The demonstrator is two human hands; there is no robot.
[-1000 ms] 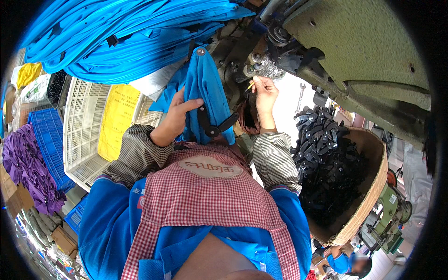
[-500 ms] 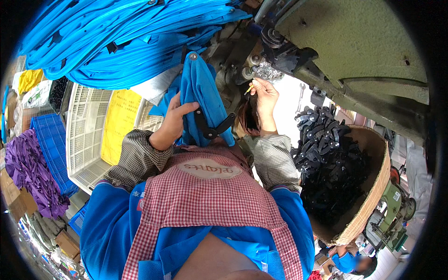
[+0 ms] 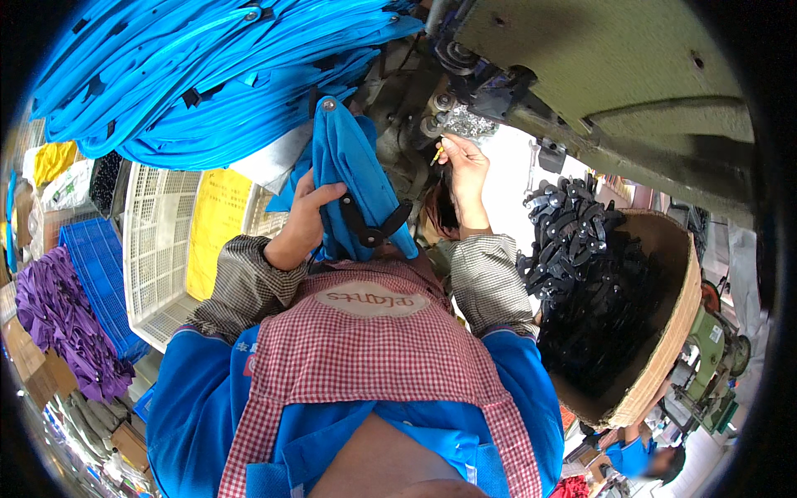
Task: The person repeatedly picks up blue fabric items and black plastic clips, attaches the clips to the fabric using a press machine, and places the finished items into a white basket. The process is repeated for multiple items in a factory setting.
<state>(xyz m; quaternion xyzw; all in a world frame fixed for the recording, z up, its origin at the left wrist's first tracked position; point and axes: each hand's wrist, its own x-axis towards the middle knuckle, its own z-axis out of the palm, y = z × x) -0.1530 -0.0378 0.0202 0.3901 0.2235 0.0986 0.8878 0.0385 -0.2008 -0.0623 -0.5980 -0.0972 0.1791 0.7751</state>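
Note:
My left hand is closed on a folded blue fabric piece in front of my apron, thumb on top. A metal rivet sits at the fabric's far tip. On its near end lies a black two-armed plastic piece, spread in a V with a round stud at the joint. My right hand pinches a thin yellow stick-like object, too small to name surely. Just beyond those fingers is a heap of small shiny metal parts beside the machine.
A large green machine body fills the upper right. Blue fabric is piled at the upper left, above a white plastic basket. To my right, a cardboard box holds black plastic pieces. Another person is farther off.
The view has shifted slightly. My right hand still pinches the yellow object by the metal parts, its fingers a little more curled. My left hand keeps the blue fabric piece nearly unmoved.

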